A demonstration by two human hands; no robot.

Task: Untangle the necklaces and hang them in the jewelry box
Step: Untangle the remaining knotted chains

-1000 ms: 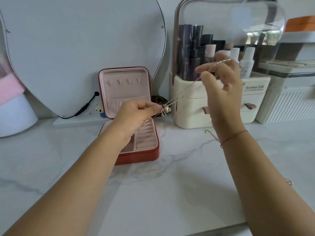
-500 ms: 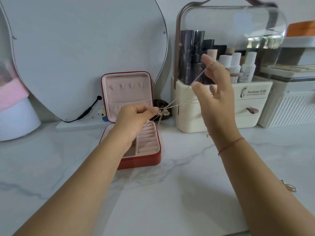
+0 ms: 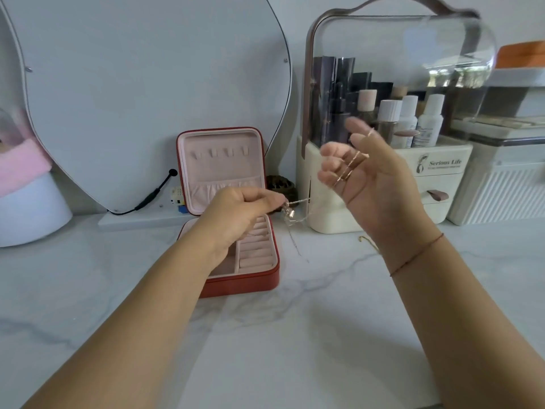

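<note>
Now pinching the knotted necklaces between thumb and fingertips of the left hand — knot right at the fingertips, just past the right rim of the open jewelry box, held clear of the surface. Below the knot, loose ends dangling toward the marble. Leading right from it, a thin strand, too faint to follow all the way. Up and to the right, the right hand raised palm toward the camera before the cosmetics organiser, fingers loosely bent, not clamped — rose-gold chain draped across them. Beside the right wrist, flat on the surface, a separate gold chain. Inside the upright lid, four small hooks.
</note>
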